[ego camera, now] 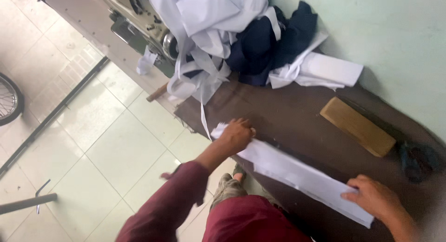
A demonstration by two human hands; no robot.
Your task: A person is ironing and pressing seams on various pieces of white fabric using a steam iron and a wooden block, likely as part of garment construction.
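White cloth is the centre of it all here: a long folded strip of white fabric (297,174) lies stretched along the near edge of the dark brown tabletop (297,116), and both hands are on it. The left hand (237,135) presses down on the far end of the strip, fingers curled over and bunching the cloth against the tabletop, while the right hand (374,198) lies flatter on the near end, fingers spread across the fabric and pinning it in place. Between the two hands the strip looks fairly straight and smooth, so the laying-out seems well along, I'd judge, though the far end under the left hand is crumpled and the near corner hangs a little past the edge. Nothing shows any cutting or stitching on this piece. Behind it, a heap of white and navy cloth (241,37) is piled against the pale green wall (395,37), spilling over a sewing machine (148,33) at the far end, which suggests plenty more material waiting. A wooden block (357,126) rests on the tabletop beside the wall, well apart from both hands. Below, pale floor tiles (111,144) and the person's dark red sleeve (172,200).
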